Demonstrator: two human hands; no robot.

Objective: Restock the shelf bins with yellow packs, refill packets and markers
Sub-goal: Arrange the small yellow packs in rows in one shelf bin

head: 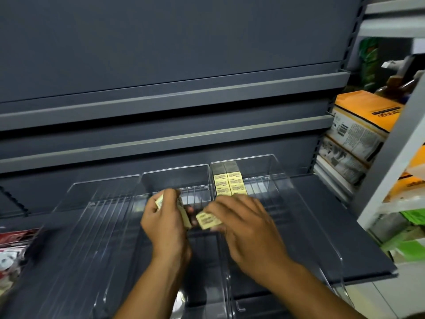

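Where the shelf ends on the left: red and white packets point(13, 245) lie in a blurry heap.
Left bin: a clear plastic left bin point(92, 222) sits on the dark grey metal shelf point(345, 226), right up against the bin next to it.
Left hand: the left hand point(165, 222) is over the clear plastic middle bin point(174, 178). Its grip is curled round a small stack of pale yellow packs point(159, 201), held on edge.
Right hand: the right hand point(243, 224) is just beside the left one, near where the middle bin meets the one on the right. Its grip pinches a single pale yellow pack with black print point(208, 221).
Right bin: the clear plastic right bin point(282, 180) holds rows of yellow packs point(228, 184) in its back left corner, two side by side.
Far right: orange and white boxes point(361, 125) are stacked on the next shelf unit, with green packs point(411, 215) lower down.
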